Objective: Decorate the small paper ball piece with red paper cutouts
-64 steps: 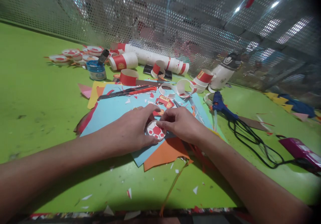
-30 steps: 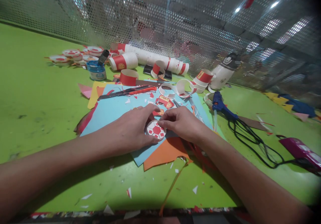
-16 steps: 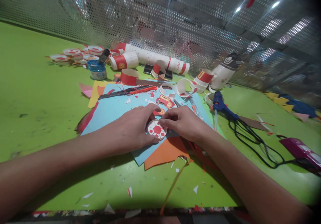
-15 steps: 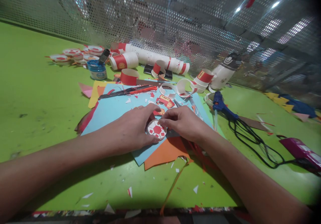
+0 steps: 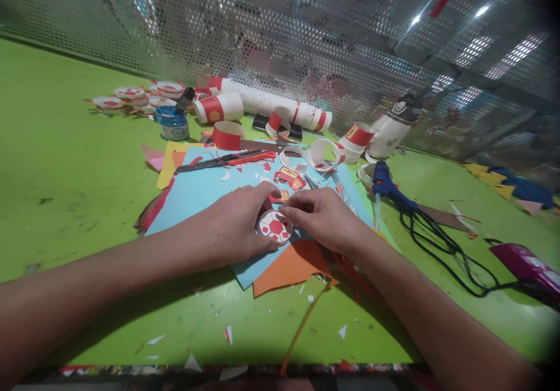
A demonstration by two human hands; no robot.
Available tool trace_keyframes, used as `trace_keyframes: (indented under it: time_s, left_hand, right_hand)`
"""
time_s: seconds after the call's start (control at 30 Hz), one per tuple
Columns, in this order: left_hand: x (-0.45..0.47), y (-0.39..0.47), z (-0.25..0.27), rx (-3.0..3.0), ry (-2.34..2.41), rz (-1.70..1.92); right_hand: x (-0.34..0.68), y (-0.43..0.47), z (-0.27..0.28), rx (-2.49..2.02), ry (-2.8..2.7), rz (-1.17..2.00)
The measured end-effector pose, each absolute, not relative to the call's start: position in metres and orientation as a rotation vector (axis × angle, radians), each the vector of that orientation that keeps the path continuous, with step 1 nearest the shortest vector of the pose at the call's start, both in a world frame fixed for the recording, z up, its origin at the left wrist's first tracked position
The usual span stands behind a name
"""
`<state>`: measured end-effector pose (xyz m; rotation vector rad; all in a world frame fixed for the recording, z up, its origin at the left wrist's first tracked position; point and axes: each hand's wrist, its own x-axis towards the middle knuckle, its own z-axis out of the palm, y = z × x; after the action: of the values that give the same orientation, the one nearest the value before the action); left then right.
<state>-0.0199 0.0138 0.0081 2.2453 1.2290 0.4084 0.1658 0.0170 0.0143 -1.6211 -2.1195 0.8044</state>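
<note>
A small round white paper disc (image 5: 275,227) with red patches, like a football pattern, lies low over the blue paper (image 5: 210,189). My left hand (image 5: 234,222) curves around its left side, the thumb along the near rim and the fingers behind. My right hand (image 5: 321,215) pinches at the disc's upper right edge, thumb against forefinger; whatever sits between those fingertips is too small to make out. Just beyond my fingers are red cut cup pieces (image 5: 289,177). An orange paper sheet (image 5: 286,268) sticks out below the disc.
A cutter and scissors with orange parts (image 5: 247,157) lie behind my left hand. Cut cup rings (image 5: 324,155), stacked paper cups (image 5: 219,108) and a blue paint jar (image 5: 172,124) stand farther back. On the right are a blue glue gun (image 5: 387,187), its black cable and a purple box (image 5: 522,262).
The view has shifted slightly. My right fingertips still work at the disc's upper right edge, and my left hand keeps the same hold.
</note>
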Motion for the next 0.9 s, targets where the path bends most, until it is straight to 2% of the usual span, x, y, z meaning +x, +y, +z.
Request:
trace_keyframes:
  time_s: [0.2, 0.5, 0.9]
  left_hand:
    - [-0.021, 0.013, 0.006, 2.270, 1.198, 0.443]
    - [-0.021, 0.013, 0.005, 2.287, 1.175, 0.473]
    - [-0.021, 0.014, 0.003, 2.282, 1.156, 0.493]
  right_hand:
    - [0.161, 0.010, 0.017, -1.642, -2.139, 0.722]
    - [0.153, 0.000, 0.019, -1.524, -2.347, 0.173]
    - [0.148, 0.001, 0.014, -1.599, -2.447, 0.020]
